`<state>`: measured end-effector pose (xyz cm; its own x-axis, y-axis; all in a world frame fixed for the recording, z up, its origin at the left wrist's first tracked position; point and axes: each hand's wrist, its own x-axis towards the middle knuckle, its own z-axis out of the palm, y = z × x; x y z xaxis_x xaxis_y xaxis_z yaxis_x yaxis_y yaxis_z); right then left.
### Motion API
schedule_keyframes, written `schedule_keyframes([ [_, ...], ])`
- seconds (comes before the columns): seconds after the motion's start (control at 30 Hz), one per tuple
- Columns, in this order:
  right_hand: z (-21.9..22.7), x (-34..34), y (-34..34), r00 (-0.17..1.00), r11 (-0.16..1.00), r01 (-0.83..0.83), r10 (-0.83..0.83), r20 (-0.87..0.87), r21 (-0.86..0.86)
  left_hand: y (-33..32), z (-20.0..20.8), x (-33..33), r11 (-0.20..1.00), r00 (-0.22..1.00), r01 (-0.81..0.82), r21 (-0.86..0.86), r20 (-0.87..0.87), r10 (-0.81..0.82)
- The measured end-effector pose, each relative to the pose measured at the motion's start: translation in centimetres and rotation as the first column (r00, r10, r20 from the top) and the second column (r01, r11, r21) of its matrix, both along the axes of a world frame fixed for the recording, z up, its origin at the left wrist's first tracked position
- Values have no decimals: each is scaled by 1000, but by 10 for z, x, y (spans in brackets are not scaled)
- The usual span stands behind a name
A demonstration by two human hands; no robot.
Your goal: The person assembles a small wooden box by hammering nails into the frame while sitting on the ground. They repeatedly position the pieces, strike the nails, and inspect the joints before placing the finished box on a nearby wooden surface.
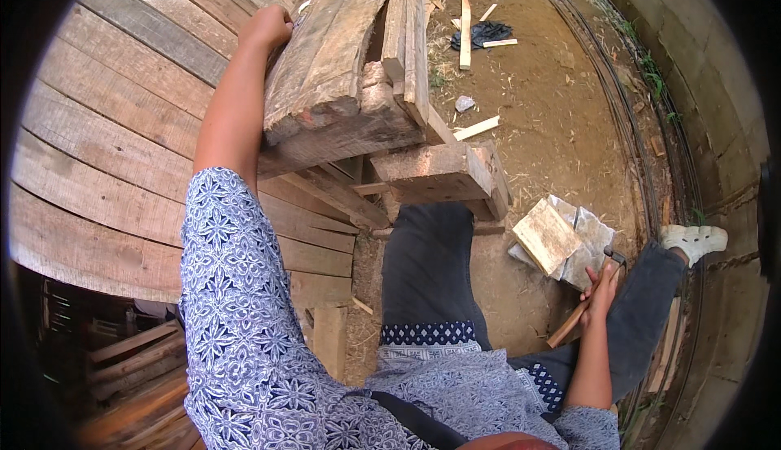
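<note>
My right hand [602,289] grips a hammer by its wooden handle [567,326], close under the dark metal head [616,256]. Just beyond it, a pale squared wood block [547,235] lies on grey slabs [592,234] on the ground. At the far left edge of a rough wooden workbench [321,51], my left hand [267,27] is closed, its fingers curled at the bench's side. Whatever is in those fingers, if anything, is hidden from view.
A plank wall [122,141] runs along the left of the bench. Wood strips [465,27] and black plastic [493,35] lie on the dirt ahead. Dark rods or cables [630,108] follow the concrete wall [716,100] at right. Stacked lumber [142,360] sits lower left.
</note>
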<state>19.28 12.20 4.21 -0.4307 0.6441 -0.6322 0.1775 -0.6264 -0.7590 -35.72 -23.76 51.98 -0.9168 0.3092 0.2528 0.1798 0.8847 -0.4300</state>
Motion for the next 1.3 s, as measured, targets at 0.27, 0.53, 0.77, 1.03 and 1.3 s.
schedule_keyframes([
  [0.27,2,0,0,1000,1000,6,-6,2,-15,-5,1,-12,996,998,-54,69,43,51],
  [0.53,-3,0,0,1000,1000,14,-14,-27,-27,-11,2,-8,987,988,-102,120,-100,115],
  [0.77,10,0,-5,996,999,20,-24,-90,-42,-55,25,-13,840,997,25,542,48,-60],
  [1.03,19,1,-1,992,995,59,-68,-102,-85,-35,68,63,287,771,315,905,-67,-634],
  [1.3,18,9,13,966,988,118,-137,-217,-98,33,96,143,-212,507,-19,977,-173,-845],
])
